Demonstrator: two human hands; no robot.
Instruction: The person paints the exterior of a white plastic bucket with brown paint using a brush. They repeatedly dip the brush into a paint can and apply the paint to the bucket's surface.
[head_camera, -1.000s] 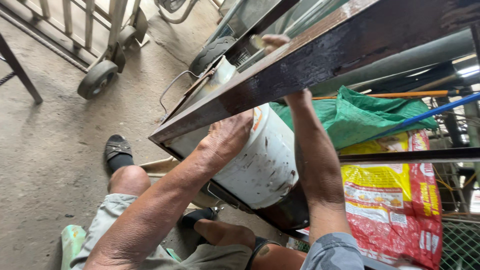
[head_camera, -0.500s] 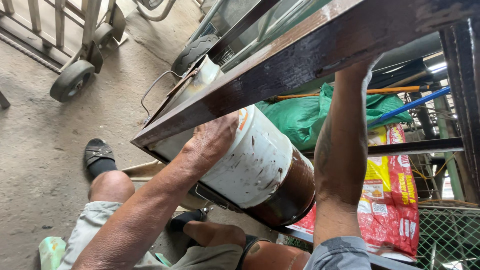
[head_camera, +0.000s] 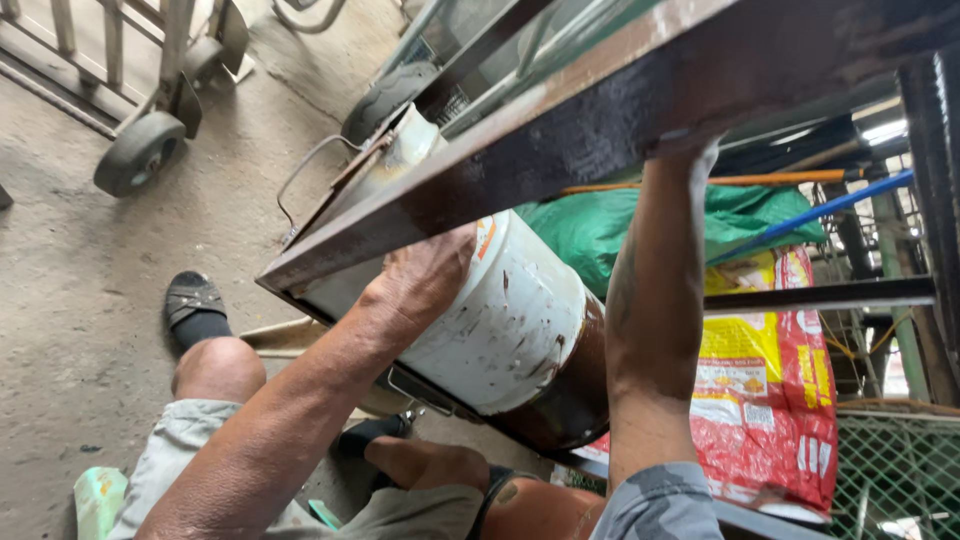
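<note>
A white plastic bucket (head_camera: 505, 320) with a brown-stained bottom and rust streaks lies tilted on its side under a dark rusty metal frame bar (head_camera: 600, 130). My left hand (head_camera: 420, 285) presses against the bucket's upper side, and the bar hides its fingertips. My right forearm (head_camera: 655, 300) rises in front of the bucket's base. Its hand is hidden behind the bar. A wire handle (head_camera: 305, 170) sticks out near the bucket's mouth.
Beside the bucket are a red and yellow printed sack (head_camera: 770, 400) and a green cloth bundle (head_camera: 600, 225), with blue and orange rods above. A wheeled trolley (head_camera: 140, 150) stands at the upper left on the concrete floor. My knee and a black sandal (head_camera: 195, 300) are below.
My right arm has shifted right along the bar. Its fingers, seen over the bar's top before, are now hidden. My left hand stays on the bucket, and the view has drawn closer.
</note>
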